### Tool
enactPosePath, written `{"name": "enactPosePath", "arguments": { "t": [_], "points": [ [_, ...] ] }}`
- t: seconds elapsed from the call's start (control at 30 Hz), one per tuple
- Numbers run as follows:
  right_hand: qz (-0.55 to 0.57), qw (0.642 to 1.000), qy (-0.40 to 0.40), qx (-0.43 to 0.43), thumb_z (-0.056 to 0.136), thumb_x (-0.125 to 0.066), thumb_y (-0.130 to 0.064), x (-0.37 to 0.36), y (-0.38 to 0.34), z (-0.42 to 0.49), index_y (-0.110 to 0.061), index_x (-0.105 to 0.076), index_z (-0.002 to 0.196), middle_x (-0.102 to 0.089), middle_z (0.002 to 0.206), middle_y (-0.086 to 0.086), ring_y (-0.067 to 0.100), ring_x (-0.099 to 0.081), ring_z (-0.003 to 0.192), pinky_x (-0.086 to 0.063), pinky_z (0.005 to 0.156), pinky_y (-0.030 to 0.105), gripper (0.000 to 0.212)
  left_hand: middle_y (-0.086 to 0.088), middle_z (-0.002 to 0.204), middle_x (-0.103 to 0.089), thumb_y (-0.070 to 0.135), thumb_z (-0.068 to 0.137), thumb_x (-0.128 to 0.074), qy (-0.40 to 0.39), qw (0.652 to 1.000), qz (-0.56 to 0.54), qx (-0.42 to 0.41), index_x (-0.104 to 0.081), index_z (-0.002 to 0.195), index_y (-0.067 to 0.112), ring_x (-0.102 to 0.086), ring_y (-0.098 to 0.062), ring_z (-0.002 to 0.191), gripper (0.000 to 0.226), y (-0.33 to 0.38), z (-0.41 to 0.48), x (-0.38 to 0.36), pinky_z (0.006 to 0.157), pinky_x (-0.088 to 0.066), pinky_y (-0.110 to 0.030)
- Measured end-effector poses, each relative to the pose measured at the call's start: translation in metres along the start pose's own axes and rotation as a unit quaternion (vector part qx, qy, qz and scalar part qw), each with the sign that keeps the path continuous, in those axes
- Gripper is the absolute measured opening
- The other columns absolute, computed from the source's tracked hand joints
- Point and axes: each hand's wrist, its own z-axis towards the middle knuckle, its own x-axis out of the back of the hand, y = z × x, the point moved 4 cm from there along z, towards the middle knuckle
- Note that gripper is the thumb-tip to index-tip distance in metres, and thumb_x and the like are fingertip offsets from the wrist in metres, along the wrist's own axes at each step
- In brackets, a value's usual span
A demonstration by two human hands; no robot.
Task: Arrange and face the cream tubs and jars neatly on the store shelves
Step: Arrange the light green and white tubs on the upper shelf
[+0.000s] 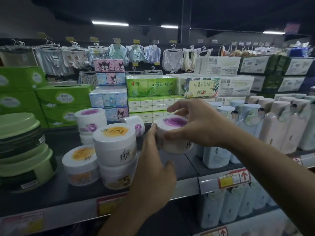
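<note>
Purple-lidded tub (pixel 172 133) held between both hands over shelf (pixel 184 186). Left hand (pixel 153 171) fingers laid against tub's left wall. Right hand (pixel 196 126) thumb set on front wall, fingers arched over lid. Orange-lidded pair (pixel 115 145) stacked just left, single orange-lidded tub (pixel 81 166) beside it. Toppled tub (pixel 134 124) seen lying on side behind. Green tubs (pixel 22 150) stacked far left.

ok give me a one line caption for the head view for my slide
Right hand grips a purple-lidded tub over the shelf, left hand against its side, beside stacked orange-lidded tubs.
</note>
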Motion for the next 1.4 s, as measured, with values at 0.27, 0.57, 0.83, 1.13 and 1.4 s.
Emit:
{"name": "enactPosePath", "arguments": {
  "t": [0.27,0.57,0.83,1.13,1.4],
  "points": [
    [0.02,0.998,-0.059,-0.024,0.071,-0.097,-0.034,-0.03,0.028,-0.009,-0.023,-0.06,0.138,-0.065,0.118,-0.009,0.008,-0.066,0.103,-0.061,0.093,0.033,0.076,0.031,0.132,-0.058,-0.015,0.089,-0.055,-0.048,0.998,-0.027,0.041,-0.037,0.148,0.045,-0.056,0.021,0.11,0.086,-0.014,-0.014,-0.005,0.083,-0.049,-0.007],
    [0.032,0.994,-0.086,-0.054,0.074,-0.095,-0.025,-0.043,0.046,-0.009,-0.024,-0.06,0.139,-0.065,0.119,-0.01,0.008,-0.066,0.106,-0.058,0.095,0.028,0.074,0.037,0.136,-0.057,0.009,0.095,-0.066,-0.095,0.994,-0.011,0.054,-0.034,0.15,0.05,-0.051,0.017,0.127,0.075,-0.029,-0.012,-0.011,0.106,-0.041,-0.018],
    [0.024,0.993,-0.099,-0.059,0.076,-0.094,-0.024,-0.047,0.047,-0.011,-0.024,-0.058,0.143,-0.064,0.125,-0.008,0.005,-0.064,0.107,-0.055,0.093,0.025,0.077,0.035,0.122,-0.065,0.013,0.094,-0.07,-0.096,0.993,-0.015,0.061,-0.045,0.134,0.048,-0.059,0.016,0.114,0.059,-0.026,-0.012,-0.009,0.092,-0.047,-0.007],
    [-0.015,0.993,-0.11,-0.043,0.075,-0.093,-0.034,-0.045,0.048,-0.014,-0.023,-0.055,0.147,-0.064,0.134,-0.009,0.009,-0.062,0.119,-0.052,0.102,0.027,0.083,0.044,0.118,-0.06,0.024,0.095,-0.071,-0.087,0.994,-0.003,0.062,-0.043,0.122,0.057,-0.056,0.022,0.111,0.051,-0.021,-0.015,-0.007,0.09,-0.044,-0.011],
    [-0.016,0.995,-0.101,-0.02,0.068,-0.087,-0.061,-0.04,0.046,-0.011,-0.031,-0.053,0.148,-0.061,0.144,-0.009,0.01,-0.058,0.131,-0.049,0.114,0.04,0.092,0.06,0.117,-0.043,0.034,0.095,-0.071,-0.082,0.996,0.027,0.024,-0.035,0.123,0.071,-0.038,0.035,0.115,0.058,0.001,-0.027,0.0,0.097,-0.035,0.0]
  ]
}}
